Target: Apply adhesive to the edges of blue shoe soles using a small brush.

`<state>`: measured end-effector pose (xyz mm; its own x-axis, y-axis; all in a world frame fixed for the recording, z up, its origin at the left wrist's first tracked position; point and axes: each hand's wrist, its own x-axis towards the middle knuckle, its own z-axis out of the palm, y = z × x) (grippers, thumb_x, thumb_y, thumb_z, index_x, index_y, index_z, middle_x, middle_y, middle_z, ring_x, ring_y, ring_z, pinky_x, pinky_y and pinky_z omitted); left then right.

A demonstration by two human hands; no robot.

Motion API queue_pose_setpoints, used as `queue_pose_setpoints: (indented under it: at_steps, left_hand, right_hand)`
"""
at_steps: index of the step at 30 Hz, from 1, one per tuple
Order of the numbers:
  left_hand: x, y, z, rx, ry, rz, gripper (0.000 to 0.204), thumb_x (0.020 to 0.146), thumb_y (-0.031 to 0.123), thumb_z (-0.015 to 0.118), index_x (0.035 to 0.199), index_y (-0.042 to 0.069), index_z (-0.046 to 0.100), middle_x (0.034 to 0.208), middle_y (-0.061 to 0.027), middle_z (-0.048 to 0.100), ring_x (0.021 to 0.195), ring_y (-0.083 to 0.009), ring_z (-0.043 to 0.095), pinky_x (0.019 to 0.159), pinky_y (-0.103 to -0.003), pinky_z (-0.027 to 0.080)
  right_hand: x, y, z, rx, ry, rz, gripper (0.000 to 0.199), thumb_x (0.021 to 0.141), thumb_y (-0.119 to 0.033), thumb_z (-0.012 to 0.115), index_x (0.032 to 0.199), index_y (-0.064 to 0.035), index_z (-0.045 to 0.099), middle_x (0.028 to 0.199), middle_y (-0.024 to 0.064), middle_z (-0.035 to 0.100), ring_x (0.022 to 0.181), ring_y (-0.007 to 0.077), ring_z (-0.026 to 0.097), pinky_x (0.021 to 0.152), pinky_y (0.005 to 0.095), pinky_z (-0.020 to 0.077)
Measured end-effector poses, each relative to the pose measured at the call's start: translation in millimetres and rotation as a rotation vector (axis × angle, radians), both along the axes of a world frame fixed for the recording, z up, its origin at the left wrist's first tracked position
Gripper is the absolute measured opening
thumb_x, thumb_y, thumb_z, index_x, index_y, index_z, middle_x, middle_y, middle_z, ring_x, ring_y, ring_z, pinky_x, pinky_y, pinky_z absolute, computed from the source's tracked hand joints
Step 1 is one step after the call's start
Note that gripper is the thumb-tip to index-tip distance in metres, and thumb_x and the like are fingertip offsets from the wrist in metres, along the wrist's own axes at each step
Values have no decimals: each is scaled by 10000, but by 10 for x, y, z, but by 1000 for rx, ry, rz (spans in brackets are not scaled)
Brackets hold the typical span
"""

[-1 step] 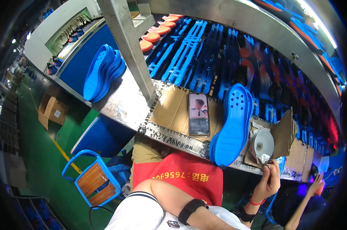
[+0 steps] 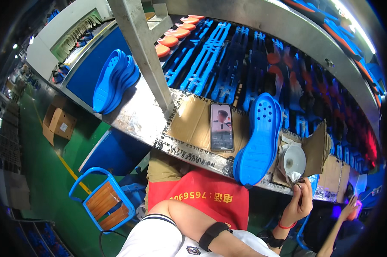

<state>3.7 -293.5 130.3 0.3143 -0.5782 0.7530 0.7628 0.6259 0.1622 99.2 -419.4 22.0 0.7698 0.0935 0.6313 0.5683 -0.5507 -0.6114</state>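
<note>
White cloth (image 2: 294,176) is pinched between the fingers of the right hand (image 2: 299,202) at the bench's near edge, below a white bowl (image 2: 294,160). Just left, blue soles (image 2: 259,141) and a phone (image 2: 221,127) are laid on cardboard (image 2: 193,120). No left hand is seen.
</note>
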Motion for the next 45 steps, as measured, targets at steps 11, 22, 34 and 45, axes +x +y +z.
queue_pose_setpoints:
  at_steps: [11,22,34,45]
  left_hand:
    - [-14,-66,-28,-50,39,56,563,826,354,725,1172,-21,489,1046,-28,577,970,-95,535,812,-270,445]
    - [338,491,-58,524,-113,605,121,829,1,653,899,51,568,868,-16,574,841,-113,586,803,-247,446]
    - [351,1021,-833,895,655,1100,295,857,-81,627,1091,37,491,1073,-49,522,1115,-268,584,986,-352,462]
    - [329,988,-809,916,668,1103,369,803,-82,669,1070,83,474,1020,-35,472,956,-219,559,856,-296,463]
  right_hand:
    - [1,34,11,-38,17,21,111,794,116,626,898,80,606,988,194,655,749,199,598,650,257,466]
    - [17,-45,-70,-44,-15,-5,133,783,98,665,904,50,635,1008,183,670,764,196,628,661,267,487]
    - [99,27,7,-89,-48,32,175,730,85,726,875,38,638,962,176,676,676,214,642,598,263,496]
    - [94,38,-28,-84,-37,47,182,729,88,725,882,44,636,950,175,670,680,218,640,598,259,495]
